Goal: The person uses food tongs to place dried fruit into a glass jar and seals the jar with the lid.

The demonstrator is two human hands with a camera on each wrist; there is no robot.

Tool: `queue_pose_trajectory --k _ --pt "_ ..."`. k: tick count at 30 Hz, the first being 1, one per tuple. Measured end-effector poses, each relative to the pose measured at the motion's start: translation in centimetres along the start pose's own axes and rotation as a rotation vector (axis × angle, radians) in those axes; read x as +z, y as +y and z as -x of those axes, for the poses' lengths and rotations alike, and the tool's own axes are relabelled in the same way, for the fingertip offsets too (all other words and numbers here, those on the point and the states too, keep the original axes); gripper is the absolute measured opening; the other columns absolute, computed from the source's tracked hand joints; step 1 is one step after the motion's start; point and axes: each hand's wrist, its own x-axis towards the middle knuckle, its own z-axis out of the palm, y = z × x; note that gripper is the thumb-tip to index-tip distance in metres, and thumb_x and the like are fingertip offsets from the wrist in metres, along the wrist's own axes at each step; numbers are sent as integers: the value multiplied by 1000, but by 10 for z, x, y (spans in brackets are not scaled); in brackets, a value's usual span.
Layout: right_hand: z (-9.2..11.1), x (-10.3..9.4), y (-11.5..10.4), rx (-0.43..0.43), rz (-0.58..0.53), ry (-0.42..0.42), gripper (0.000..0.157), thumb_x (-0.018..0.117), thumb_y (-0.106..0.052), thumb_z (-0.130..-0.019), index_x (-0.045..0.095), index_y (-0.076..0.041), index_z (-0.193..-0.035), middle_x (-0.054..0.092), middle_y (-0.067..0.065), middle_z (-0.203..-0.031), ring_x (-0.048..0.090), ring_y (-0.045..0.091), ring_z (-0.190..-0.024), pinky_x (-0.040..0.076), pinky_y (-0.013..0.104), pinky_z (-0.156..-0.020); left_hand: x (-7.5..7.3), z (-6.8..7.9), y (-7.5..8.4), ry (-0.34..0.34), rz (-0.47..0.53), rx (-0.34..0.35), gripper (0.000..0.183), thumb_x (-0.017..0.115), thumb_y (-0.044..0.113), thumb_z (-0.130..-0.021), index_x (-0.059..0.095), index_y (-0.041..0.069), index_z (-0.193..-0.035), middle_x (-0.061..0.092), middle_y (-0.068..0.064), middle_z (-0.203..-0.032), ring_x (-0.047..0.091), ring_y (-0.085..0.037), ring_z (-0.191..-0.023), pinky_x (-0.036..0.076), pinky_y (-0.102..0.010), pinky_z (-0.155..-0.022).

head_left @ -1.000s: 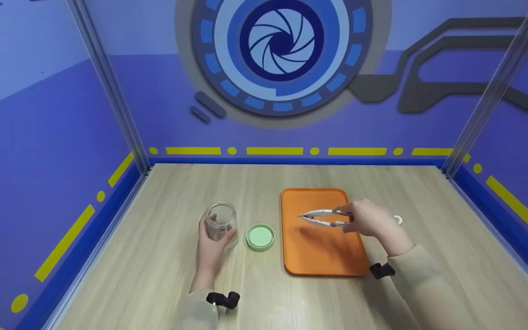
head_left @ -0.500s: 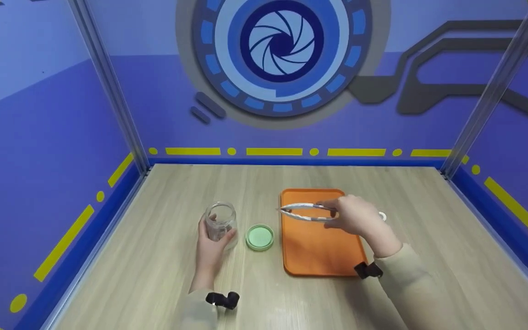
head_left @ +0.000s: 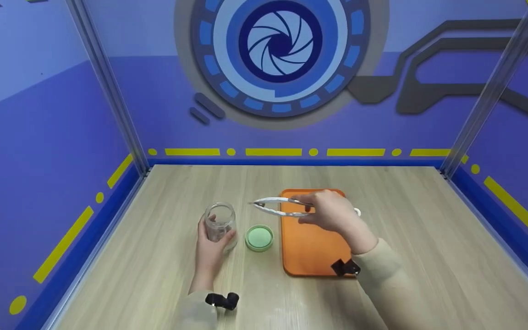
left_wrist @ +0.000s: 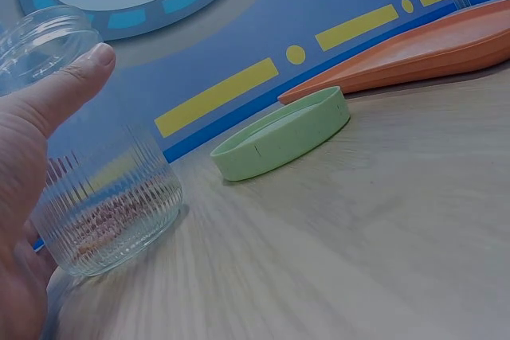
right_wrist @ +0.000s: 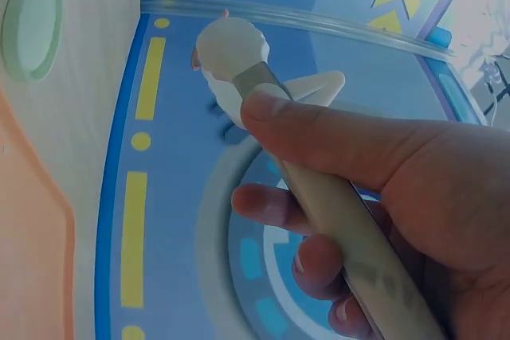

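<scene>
I watch the right hand (head_left: 335,213) gripping the tongs (head_left: 275,200); their tips, over the orange tray (head_left: 312,247) a second ago, now hang between it and the open glass jar (head_left: 220,222), which the left hand (head_left: 210,250) holds upright. I judge the reach shorter; what they pinch is too small to identify.

Head view: bit (head_left: 251,203) at tongs' (head_left: 274,200) 9 o'clock tips too small to identify; tray's (head_left: 314,252) 3 o'clock edge partly behind right hand (head_left: 337,214).
</scene>
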Motion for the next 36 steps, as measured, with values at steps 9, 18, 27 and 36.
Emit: queue_pose_trajectory --k 9,18,27,36 --pt "-19 14 -32 -19 -91 -22 43 87 -23 -83 75 -23 -125 79 -3 -105 68 12 -79 58 28 -67 0 0 2 11 -21 -8 96 88 36 -81 32 20 -158 41 -8 -163 32 -33 -155 20 -54 -131" --pt "-36 34 -53 -44 -85 -32 48 86 -24 -84 72 -23 -130 79 -1 -107 68 11 -78 61 29 -70 2 -1 2 34 -40 -6 96 89 34 -81 32 22 -157 43 -10 -161 32 -34 -155 18 -53 -132" --pt "-41 45 -58 -37 -79 -42 50 86 -24 -84 71 -24 -132 79 1 -100 68 11 -78 58 28 -66 1 -3 2 40 -47 17 96 88 30 -83 29 21 -159 45 -10 -159 32 -34 -155 18 -52 -132" --pt "-34 48 -48 -40 -171 -11 52 86 -25 -85 70 -22 -134 78 1 -103 66 12 -81 57 28 -67 0 -1 3 35 -66 10 98 87 33 -83 28 20 -160 44 -11 -160 31 -35 -155 18 -55 -132"
